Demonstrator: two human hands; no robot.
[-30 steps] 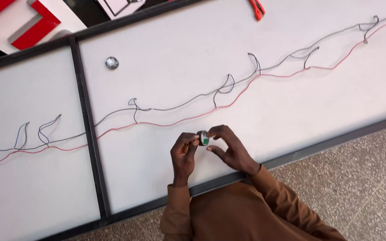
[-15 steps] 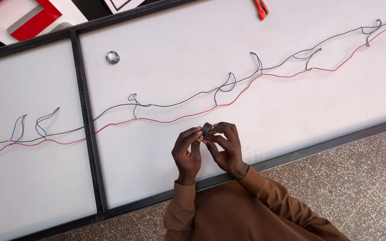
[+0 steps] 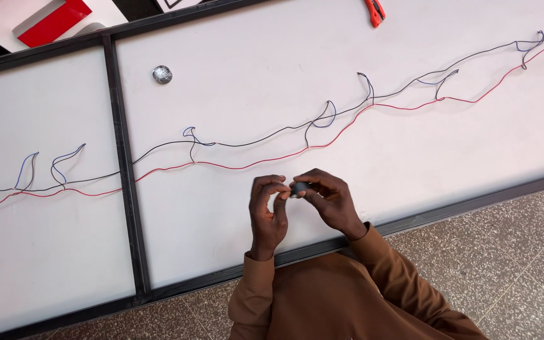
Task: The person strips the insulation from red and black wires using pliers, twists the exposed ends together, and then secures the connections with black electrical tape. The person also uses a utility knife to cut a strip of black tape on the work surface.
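White tabletop [image 3: 347,75] carries the red wire [image 3: 247,167] and black wire [image 3: 253,143]; your left hand [image 3: 268,214] and right hand [image 3: 330,201] pinch a small dark roll [image 3: 298,188] just above it. Keep your fingers snug and steady.

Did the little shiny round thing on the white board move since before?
No. The shiny round thing sits at the same spot beside the black frame bar; only the head camera shifted a little.
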